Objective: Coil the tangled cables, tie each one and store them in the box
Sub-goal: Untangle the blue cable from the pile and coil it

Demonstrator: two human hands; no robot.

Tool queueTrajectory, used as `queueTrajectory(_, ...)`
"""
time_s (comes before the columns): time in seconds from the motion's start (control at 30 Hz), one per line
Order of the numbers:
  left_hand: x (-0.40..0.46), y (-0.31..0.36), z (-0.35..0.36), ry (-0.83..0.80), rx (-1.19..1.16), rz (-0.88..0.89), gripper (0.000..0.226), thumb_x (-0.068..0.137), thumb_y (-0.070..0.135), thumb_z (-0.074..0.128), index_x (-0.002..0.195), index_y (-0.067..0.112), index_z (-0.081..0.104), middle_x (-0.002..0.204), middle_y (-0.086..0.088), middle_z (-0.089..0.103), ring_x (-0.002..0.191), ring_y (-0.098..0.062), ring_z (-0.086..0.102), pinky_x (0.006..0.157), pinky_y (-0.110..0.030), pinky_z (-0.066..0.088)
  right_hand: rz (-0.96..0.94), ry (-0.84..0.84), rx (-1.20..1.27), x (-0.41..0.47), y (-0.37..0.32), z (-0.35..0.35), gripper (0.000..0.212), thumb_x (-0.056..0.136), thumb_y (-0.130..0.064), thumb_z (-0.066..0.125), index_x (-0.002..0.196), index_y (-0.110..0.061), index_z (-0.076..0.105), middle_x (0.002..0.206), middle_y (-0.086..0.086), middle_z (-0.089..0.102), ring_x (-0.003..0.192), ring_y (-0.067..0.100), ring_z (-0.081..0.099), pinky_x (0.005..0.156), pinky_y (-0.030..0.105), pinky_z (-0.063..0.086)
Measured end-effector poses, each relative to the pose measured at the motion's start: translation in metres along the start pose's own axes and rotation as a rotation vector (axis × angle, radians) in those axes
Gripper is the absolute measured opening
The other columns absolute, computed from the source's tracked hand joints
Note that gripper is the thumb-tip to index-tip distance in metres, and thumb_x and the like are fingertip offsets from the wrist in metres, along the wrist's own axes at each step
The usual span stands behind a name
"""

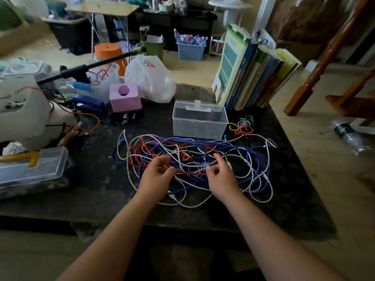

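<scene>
both hands — left hand (157,175), right hand (220,178) — loosely curled, fingertips in the tangled cables (243,165); grip unclear.

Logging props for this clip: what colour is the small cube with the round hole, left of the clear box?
Pale purple cube, seen in the head view.

Red, blue, white cables (194,159) on speckled black table (97,179)

Two bare forearms in view, no sleeves, no watch or rings seen. Left grip (157,174) and right grip (220,179): ungloved, short nails, details blurred.
</scene>
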State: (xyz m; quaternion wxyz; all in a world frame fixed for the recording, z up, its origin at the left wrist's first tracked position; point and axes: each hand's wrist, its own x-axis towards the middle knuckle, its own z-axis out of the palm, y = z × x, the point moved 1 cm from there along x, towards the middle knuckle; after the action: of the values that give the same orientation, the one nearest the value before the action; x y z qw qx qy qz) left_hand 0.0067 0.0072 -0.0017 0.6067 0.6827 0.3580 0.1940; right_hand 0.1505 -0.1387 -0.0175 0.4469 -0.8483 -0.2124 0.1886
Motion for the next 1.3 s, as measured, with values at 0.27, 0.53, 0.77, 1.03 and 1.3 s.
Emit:
queueTrajectory(0.27,0.042,0.026,0.019,0.239,0.335,0.274,0.052,0.091,0.025,0.067,0.139,0.027,0.047,0.135,0.005,0.051,0.117,-0.011,0.053,0.1,-0.031,0.045,-0.251,0.218,-0.079,0.03,-0.012,-0.007,0.015,0.096,-0.029,0.064,0.107,-0.022,0.072,0.098,-0.013,0.057,0.085,-0.01,0.057,0.07,0.001,0.04)
queueTrajectory(0.53,0.06,0.066,0.037,0.117,0.12,0.314,0.019,0.101,0.027,0.05,0.098,0.029,0.068,0.095,0.008,0.074,0.088,-0.001,0.065,0.078,-0.017,0.05,-0.547,0.266,0.238,0.029,-0.07,-0.025,0.01,0.094,-0.027,0.062,0.096,-0.035,0.067,0.098,-0.014,0.062,0.095,0.004,0.061,0.084,0.011,0.044)
queueTrajectory(0.77,0.036,0.109,0.046,-0.184,-0.747,0.09,0.035,0.087,0.047,0.048,0.092,0.019,0.07,0.109,-0.006,0.074,0.103,-0.021,0.069,0.084,-0.043,0.056,-0.476,-0.178,0.411,0.013,-0.077,0.001,0.036,0.093,-0.035,0.06,0.125,-0.048,0.05,0.13,-0.013,0.059,0.119,0.012,0.06,0.094,0.032,0.052)
queueTrajectory(1.03,0.025,0.132,0.028,-0.339,-1.014,-0.003,0.056,0.1,0.054,0.028,0.082,0.013,0.061,0.047,0.001,0.047,0.063,-0.022,0.067,0.08,-0.04,0.054,-0.612,-0.019,-0.019,0.019,-0.063,0.012,0.012,0.09,-0.035,0.057,0.093,-0.045,0.051,0.083,-0.023,0.059,0.079,-0.001,0.06,0.067,0.009,0.042)
queueTrajectory(1.3,0.024,0.145,-0.005,-0.401,-0.759,0.244,0.05,0.098,0.052,0.038,0.065,0.02,0.056,0.038,0.008,0.034,0.034,-0.008,0.023,0.039,-0.024,0.019,-0.279,0.067,-0.381,0.049,-0.045,-0.005,0.02,0.098,-0.031,0.044,0.084,-0.03,0.059,0.082,-0.01,0.057,0.082,0.013,0.055,0.065,0.029,0.041)
